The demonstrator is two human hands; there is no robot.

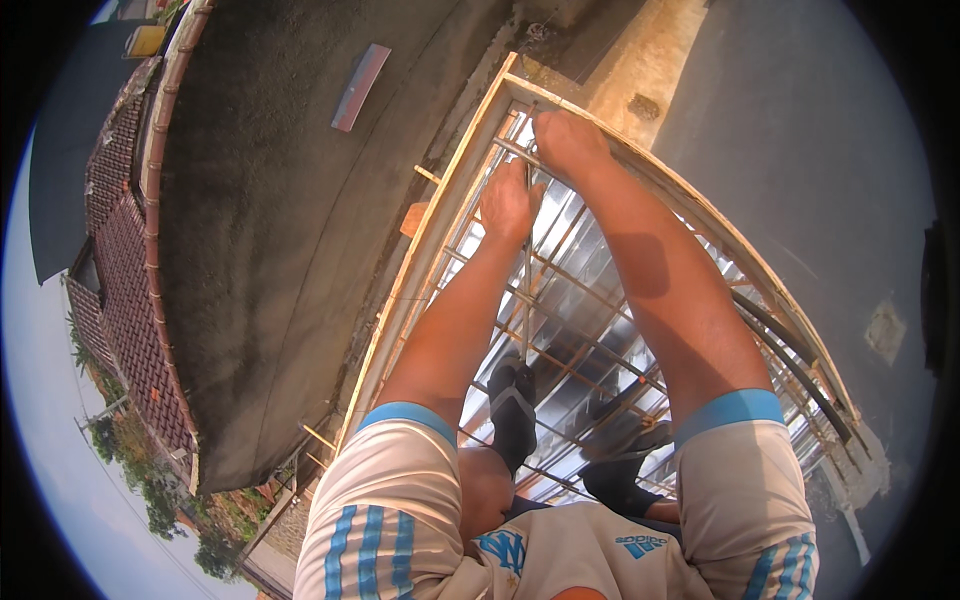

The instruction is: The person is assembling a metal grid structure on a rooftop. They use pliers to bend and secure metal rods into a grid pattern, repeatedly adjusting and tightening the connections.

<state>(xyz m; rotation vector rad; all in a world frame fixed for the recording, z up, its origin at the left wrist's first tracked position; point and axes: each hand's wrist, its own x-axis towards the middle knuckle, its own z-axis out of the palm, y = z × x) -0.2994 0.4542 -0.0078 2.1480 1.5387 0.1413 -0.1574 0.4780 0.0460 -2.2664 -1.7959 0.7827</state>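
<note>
My left hand (508, 202) is closed around a thin steel bar (527, 290) that runs back toward my feet. Farther ahead and to the right, my right hand (572, 146) is a closed fist by the far corner of the wooden formwork (410, 255). What its fingers hold is hidden. Under both hands lies a grid of brown reinforcing bars (575, 275), set over shiny metal sheeting (570, 225). One crossing bar (518, 152) passes right beside my two hands.
My dark shoes (512, 410) stand on the grid. Dark bent strips (795, 365) lie along the right formwork edge. To the left rises a grey rendered wall (270, 250) with a reddish plank-like piece (361, 88) on it, and beyond it a tiled roof (135, 300).
</note>
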